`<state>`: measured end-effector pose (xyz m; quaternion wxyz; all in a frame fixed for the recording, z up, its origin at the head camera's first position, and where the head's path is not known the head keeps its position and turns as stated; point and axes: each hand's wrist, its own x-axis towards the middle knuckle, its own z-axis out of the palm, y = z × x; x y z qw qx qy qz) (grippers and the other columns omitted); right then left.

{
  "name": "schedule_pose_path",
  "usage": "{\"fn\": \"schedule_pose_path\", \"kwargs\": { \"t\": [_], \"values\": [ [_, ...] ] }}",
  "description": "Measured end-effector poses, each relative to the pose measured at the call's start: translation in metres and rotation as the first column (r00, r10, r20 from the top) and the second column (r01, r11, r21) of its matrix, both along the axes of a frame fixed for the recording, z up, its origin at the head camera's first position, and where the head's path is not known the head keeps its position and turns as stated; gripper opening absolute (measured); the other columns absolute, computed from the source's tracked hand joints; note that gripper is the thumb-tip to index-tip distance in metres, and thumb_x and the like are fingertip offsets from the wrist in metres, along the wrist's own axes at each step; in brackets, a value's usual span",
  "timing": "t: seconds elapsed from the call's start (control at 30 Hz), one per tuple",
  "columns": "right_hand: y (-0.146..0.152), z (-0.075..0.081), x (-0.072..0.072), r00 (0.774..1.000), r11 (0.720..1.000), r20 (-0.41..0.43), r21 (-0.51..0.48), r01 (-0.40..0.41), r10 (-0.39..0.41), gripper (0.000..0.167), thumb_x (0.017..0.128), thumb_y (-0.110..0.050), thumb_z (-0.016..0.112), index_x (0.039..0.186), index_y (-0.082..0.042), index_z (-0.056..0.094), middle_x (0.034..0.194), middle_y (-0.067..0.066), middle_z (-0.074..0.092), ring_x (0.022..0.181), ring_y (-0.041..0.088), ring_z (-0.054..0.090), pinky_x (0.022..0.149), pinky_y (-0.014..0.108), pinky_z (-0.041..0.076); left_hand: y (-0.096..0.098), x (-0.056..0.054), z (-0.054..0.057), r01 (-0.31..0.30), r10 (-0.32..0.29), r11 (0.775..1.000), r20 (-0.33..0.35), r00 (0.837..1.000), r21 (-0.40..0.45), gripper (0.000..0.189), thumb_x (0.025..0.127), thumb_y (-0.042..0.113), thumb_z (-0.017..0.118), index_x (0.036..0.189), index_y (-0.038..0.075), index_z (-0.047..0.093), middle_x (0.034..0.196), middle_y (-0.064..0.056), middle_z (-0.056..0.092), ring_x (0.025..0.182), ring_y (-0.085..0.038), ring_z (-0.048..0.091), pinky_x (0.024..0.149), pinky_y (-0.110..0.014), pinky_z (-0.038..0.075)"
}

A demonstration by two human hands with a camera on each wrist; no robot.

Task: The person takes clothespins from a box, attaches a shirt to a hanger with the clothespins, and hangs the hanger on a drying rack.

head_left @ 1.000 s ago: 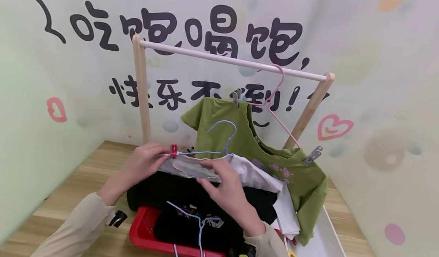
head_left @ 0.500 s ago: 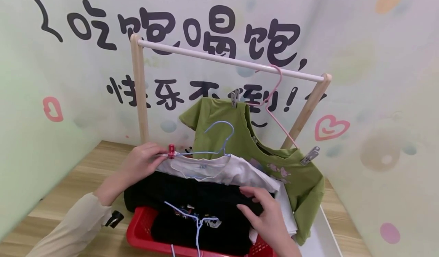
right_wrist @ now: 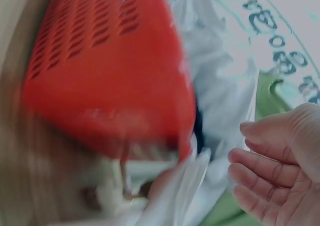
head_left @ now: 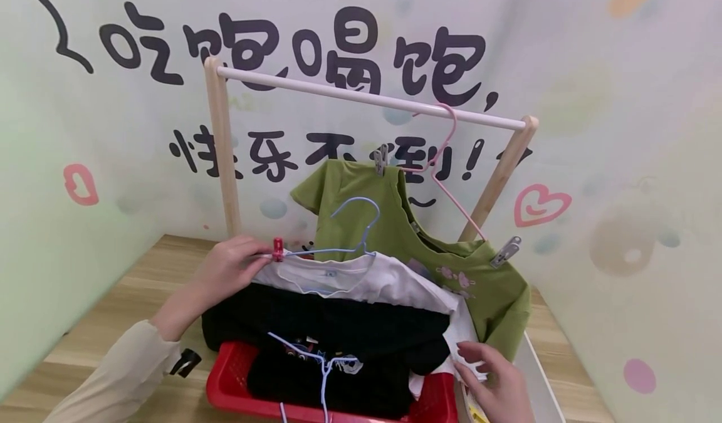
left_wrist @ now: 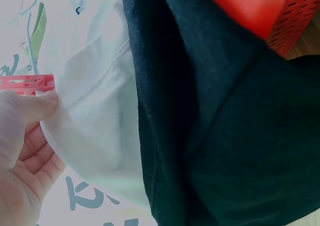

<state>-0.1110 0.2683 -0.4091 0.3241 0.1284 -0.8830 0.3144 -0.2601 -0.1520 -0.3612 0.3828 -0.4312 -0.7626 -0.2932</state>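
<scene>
Lettered wall (head_left: 130,160) backed white shirt (head_left: 389,279), behind black cloth (head_left: 327,316); blue hanger's (head_left: 365,241) long axis ran left-right, hook upward. Left hand (head_left: 234,261) pinched shirt's shoulder; right hand's (head_left: 493,379) fingers were apart.

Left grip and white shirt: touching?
Touching. The left wrist view shows the left grip pinching the white shirt at its edge, thumb over the fabric, beside the red clip.

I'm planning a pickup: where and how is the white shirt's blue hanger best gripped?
Probably pinch the blue hanger's neck from the right side: its hook rises bare above the white shirt, while the left hand pinches the shirt beside the red clip.
</scene>
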Motion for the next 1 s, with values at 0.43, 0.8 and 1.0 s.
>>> {"fn": "schedule_pose_path", "kwargs": {
  "t": [0.43, 0.8, 1.0],
  "values": [
    [0.049, -0.04, 0.005, 0.884, 0.973, 0.417, 0.173, 0.151, -0.212, 0.019, 0.068, -0.002, 0.078, 0.074, -0.012, 0.064, 0.062, -0.01, 0.059, 0.054, -0.002, 0.051, 0.053, 0.021, 0.044, 0.0, 0.004, 0.003, -0.036, 0.037, 0.999, 0.027, 0.999, -0.018, 0.025, 0.063, -0.011, 0.078, 0.084, -0.002, 0.069, 0.078, -0.009, 0.067, 0.07, -0.018, 0.061, 0.063, -0.024, 0.051],
    [0.051, -0.059, -0.011, 0.69, 0.907, 0.611, 0.384, 0.171, -0.389, 0.024, 0.077, -0.024, 0.069, 0.065, -0.01, 0.055, 0.062, 0.005, 0.058, 0.054, 0.022, 0.055, 0.049, 0.038, 0.043, 0.002, 0.004, 0.003, -0.034, 0.035, 0.999, 0.024, 0.999, -0.017, 0.029, 0.058, -0.013, 0.078, 0.083, -0.002, 0.069, 0.077, -0.008, 0.067, 0.07, -0.018, 0.061, 0.063, -0.024, 0.05],
    [0.046, -0.065, -0.012, 0.689, 0.896, 0.59, 0.391, 0.211, -0.42, 0.031, 0.078, -0.021, 0.065, 0.055, -0.013, 0.045, 0.053, 0.006, 0.052, 0.047, 0.022, 0.05, 0.042, 0.039, 0.037, 0.002, 0.003, 0.002, -0.026, 0.027, 1.0, 0.023, 0.999, -0.016, 0.03, 0.057, -0.014, 0.078, 0.084, -0.002, 0.069, 0.078, -0.008, 0.067, 0.071, -0.018, 0.061, 0.063, -0.025, 0.051]
  ]
}}
